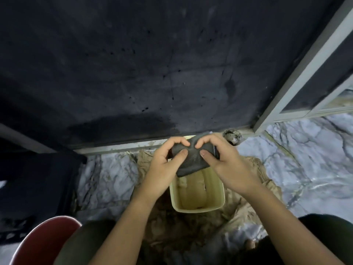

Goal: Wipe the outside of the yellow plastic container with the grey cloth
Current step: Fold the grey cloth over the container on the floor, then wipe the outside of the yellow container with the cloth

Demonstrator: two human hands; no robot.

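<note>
The yellow plastic container [197, 206] stands open on the floor between my knees, its inside stained and dirty. Above its far end I hold the grey cloth [193, 159] bunched between both hands. My left hand [164, 169] grips the cloth's left side, thumb pressed on the front. My right hand [227, 167] grips the right side the same way. The cloth hides the container's far rim and hangs partly over its opening.
A crumpled brown cloth [254, 190] lies under the container on the marble floor [305, 165]. A dark wall [152, 64] rises straight ahead, with a grey door frame [298, 81] at right. A floor drain [232, 137] sits near the wall. A red chair edge [44, 240] shows at lower left.
</note>
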